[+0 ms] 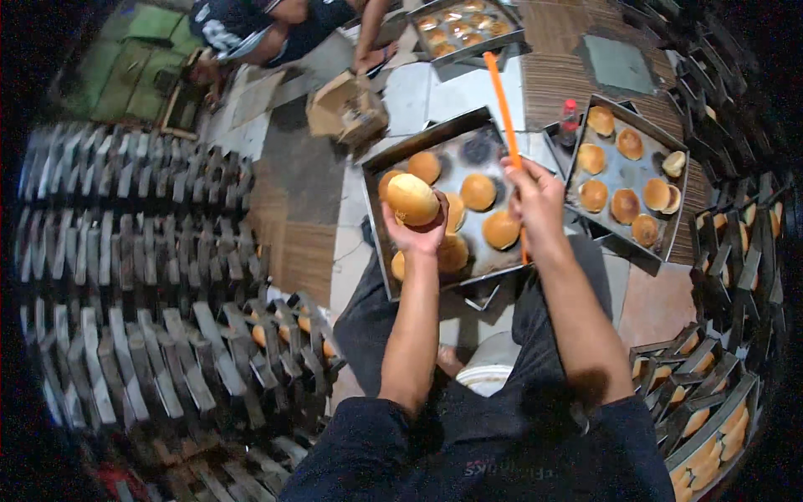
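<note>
A round golden bun rests in my left hand, whose fingers curl up round it above the metal baking tray. My right hand is closed round a long, thin orange stick. It slants across the tray's right side, its upper end pointing away from me and its lower end near the front rim. Several browned buns lie in the tray, among them one bun between my hands. A dark scorched patch shows on the tray's bare bottom.
To the right stands another tray of buns, with a red-capped bottle beside it. Beyond are a cardboard box, a third bun tray and a seated person. Stacked trays rise on both sides; a white bucket stands between my legs.
</note>
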The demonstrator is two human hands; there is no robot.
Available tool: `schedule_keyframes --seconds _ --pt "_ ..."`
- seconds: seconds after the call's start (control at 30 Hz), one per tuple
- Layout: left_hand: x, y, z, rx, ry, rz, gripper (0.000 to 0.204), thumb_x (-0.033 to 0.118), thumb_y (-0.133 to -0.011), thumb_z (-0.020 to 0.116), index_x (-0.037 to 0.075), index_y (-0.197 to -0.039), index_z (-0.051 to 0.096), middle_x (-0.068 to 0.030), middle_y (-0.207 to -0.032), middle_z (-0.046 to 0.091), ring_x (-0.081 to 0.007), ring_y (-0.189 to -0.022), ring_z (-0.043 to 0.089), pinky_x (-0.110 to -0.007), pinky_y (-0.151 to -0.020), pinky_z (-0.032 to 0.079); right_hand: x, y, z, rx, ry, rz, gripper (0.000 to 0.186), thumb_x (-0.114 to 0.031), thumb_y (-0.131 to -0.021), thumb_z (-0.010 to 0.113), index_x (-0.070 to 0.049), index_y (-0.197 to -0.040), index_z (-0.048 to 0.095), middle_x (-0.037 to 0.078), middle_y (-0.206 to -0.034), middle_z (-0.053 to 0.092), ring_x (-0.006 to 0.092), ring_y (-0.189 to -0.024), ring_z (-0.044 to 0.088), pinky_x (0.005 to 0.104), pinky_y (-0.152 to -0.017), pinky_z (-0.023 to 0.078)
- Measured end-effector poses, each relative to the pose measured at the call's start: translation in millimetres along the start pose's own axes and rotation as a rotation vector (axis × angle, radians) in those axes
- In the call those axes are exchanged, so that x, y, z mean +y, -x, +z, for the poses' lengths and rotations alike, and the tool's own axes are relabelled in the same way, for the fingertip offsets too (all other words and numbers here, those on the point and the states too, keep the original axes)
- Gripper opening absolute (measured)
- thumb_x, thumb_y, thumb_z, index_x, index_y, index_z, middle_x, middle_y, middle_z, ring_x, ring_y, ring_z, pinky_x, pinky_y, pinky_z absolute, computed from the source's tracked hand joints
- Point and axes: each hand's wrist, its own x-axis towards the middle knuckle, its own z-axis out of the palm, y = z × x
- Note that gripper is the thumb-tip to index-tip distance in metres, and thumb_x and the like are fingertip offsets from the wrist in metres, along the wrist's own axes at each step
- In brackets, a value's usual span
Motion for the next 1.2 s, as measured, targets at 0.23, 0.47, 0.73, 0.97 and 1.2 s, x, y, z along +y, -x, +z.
schedule_keyframes --seconds 0.23,0.47,0.73,0.97,1.2 --pt "56 123 -36 -0.151 0.032 -0.056 0.047 0.036 -0.091 0.040 0.003 -0.122 0.051 -0.0220 -0.116 0.056 -0.0382 -0.104 0.056 -0.050 -0.084 0.052 21 19 17 -0.081 0.242 -0.211 0.022 -0.017 -0.081 0.065 -0.002 -0.096 0.069 0.003 -0.078 0.065 0.0081 -0.062 0.054 0.0259 -0.057 0.044" --pt "62 230 -60 -0.036 0.021 -0.008 0.064 0.047 -0.083 0.053 0.004 -0.129 0.043 -0.0231 -0.124 0.050 -0.0387 -0.108 0.054 -0.050 -0.081 0.054 41 88 11 -0.353 0.529 -0.604 0.024 -0.017 -0.081 0.066 0.002 -0.095 0.067 0.013 -0.090 0.068 0.0207 -0.080 0.064 0.0320 -0.074 0.049" --pt "54 278 -30 -0.330 -1.195 0.664 0.064 0.029 -0.078 0.069 -0.002 -0.130 0.046 -0.0169 -0.118 0.056 -0.0324 -0.108 0.055 -0.038 -0.093 0.045 51 142 -18 -0.596 0.216 -0.142 0.033 -0.024 -0.084 0.064 0.003 -0.104 0.065 0.007 -0.087 0.066 0.0118 -0.073 0.059 0.0236 -0.064 0.045" --pt "25 295 8 -0.533 -1.728 1.319 0.095 0.033 -0.056 0.087 0.000 -0.133 0.041 -0.0190 -0.119 0.053 -0.0328 -0.105 0.055 -0.040 -0.090 0.046 27 201 -30 -0.902 -0.220 0.108 0.044 -0.021 -0.088 0.055 0.007 -0.122 0.050 0.009 -0.110 0.059 0.0080 -0.077 0.053 0.0198 -0.061 0.042" --pt "0 302 -7 -0.251 -0.567 0.080 0.064 0.053 -0.089 0.044 0.004 -0.130 0.043 -0.0163 -0.120 0.056 -0.0308 -0.107 0.058 -0.047 -0.085 0.052 13 220 -38 -0.752 0.044 0.046 0.036 -0.017 -0.089 0.057 0.005 -0.118 0.054 0.002 -0.089 0.060 0.0016 -0.055 0.037 0.0193 -0.048 0.030"
